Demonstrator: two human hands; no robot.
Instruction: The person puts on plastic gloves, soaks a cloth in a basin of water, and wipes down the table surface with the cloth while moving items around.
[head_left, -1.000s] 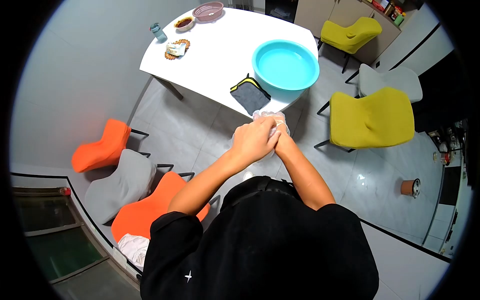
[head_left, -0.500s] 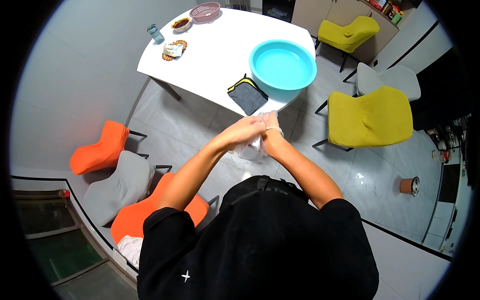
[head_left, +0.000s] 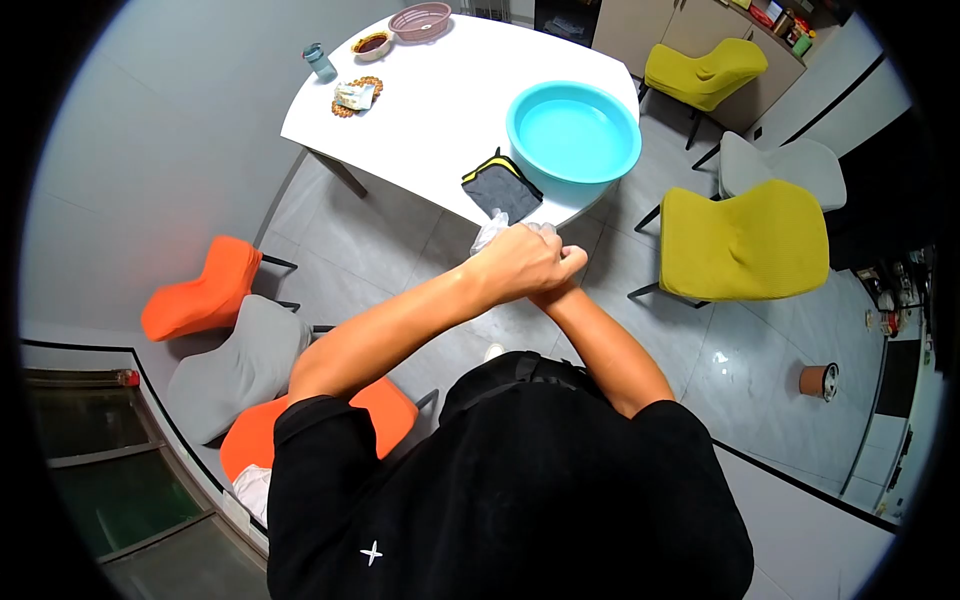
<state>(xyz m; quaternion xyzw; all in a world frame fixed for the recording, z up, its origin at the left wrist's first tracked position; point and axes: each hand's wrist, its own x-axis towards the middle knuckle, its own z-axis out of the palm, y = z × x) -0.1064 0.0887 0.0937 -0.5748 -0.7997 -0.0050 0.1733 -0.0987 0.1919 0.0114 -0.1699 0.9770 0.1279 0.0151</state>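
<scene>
My left hand [head_left: 522, 262] is bare and closed, its fingers wrapped over the cuff of a clear plastic glove [head_left: 490, 232] at my right wrist. Thin crumpled plastic sticks out past its knuckles on the left. Most of my right hand [head_left: 544, 230] is hidden behind the left; only a bit of it in clear plastic shows, and its fingers cannot be made out. Just beyond both hands, a folded grey cloth [head_left: 502, 192] with yellow and black edging lies at the near edge of the white table [head_left: 430, 130]. Right of the cloth stands a turquoise basin [head_left: 573, 132].
On the table's far left are a pink basket [head_left: 420, 22], a bowl of dark liquid [head_left: 372, 46], a bottle [head_left: 319, 62] and a packet [head_left: 354, 96] on a beaded ring. Orange and grey chairs [head_left: 245, 350] stand left, yellow-green chairs [head_left: 745, 245] right.
My left hand has moved over my right wrist and closed there, covering most of the right hand. The loose plastic that hung below the hands now shows beyond them, on the left.
</scene>
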